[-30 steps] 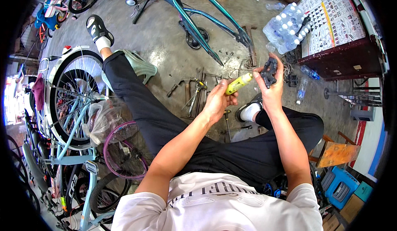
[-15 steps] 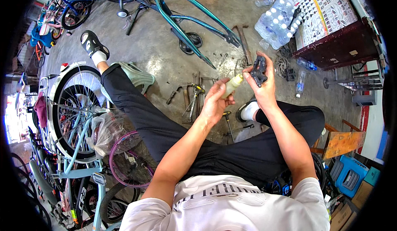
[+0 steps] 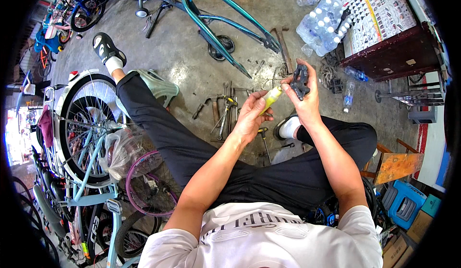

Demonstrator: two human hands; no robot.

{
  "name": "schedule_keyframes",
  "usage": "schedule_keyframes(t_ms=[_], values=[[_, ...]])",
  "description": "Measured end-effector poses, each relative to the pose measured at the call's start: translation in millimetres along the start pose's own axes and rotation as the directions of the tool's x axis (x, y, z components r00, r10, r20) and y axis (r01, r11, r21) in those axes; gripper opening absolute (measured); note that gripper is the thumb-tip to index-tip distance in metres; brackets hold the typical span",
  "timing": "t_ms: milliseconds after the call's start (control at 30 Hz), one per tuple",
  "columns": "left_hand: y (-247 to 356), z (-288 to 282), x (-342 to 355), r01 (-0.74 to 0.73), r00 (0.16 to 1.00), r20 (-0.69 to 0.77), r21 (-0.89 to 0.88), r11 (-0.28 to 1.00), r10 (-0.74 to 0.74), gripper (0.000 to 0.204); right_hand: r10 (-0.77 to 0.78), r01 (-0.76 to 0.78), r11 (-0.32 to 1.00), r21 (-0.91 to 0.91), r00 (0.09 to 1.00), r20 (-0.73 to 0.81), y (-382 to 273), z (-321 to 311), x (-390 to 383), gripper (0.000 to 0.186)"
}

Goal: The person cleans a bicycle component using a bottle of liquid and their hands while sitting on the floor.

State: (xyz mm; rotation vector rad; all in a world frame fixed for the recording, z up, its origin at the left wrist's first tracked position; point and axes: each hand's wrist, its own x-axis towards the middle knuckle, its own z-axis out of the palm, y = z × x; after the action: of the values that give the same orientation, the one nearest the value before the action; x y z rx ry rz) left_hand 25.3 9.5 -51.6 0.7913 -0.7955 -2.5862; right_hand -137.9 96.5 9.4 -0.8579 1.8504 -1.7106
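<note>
Both hands are raised in front of my lap. My left hand (image 3: 254, 112) grips a small yellow tube (image 3: 270, 98) with its fingers wrapped round it, its nozzle pointing up toward my right hand (image 3: 307, 100). That hand holds a black bicycle pedal (image 3: 299, 82) upright between thumb and fingers; the nozzle is close to the right thumb, and I cannot tell whether it touches the pedal. Below and beyond the hands, wrenches, a hammer and other tools (image 3: 221, 117) lie on the concrete floor (image 3: 187, 57) between my outstretched legs.
A green bicycle frame (image 3: 211, 37) lies ahead. Bundled water bottles (image 3: 321, 25) stand by a dark cabinet (image 3: 384, 47) at right, above a wooden chair (image 3: 398, 167). Bicycles, a white-tyred wheel (image 3: 86, 124), a pink rim (image 3: 144, 181) and a pale plastic stool (image 3: 161, 85) crowd the left.
Compared with a second ago, the tube is tilted more steeply in my left hand. The view has shifted slightly, so hands and surroundings sit differently; both hands keep their hold.
</note>
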Motion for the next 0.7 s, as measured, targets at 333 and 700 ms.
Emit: schedule_keyframes(t_ms=[333,700], values=[[-3.6,-18.9,9.3,0.015,0.996,0.088,0.072,0.997,-0.021,0.056,-0.001,0.001,1.000,-0.011,1.000,0.007,0.5,2.6,-0.8,0.073],[0.0,-13.3,9.7,-0.012,0.991,0.133,0.073,0.997,0.002,0.065,-0.026,0.026,1.000,0.008,1.000,0.004,-2.1,0.9,0.8,0.073]])
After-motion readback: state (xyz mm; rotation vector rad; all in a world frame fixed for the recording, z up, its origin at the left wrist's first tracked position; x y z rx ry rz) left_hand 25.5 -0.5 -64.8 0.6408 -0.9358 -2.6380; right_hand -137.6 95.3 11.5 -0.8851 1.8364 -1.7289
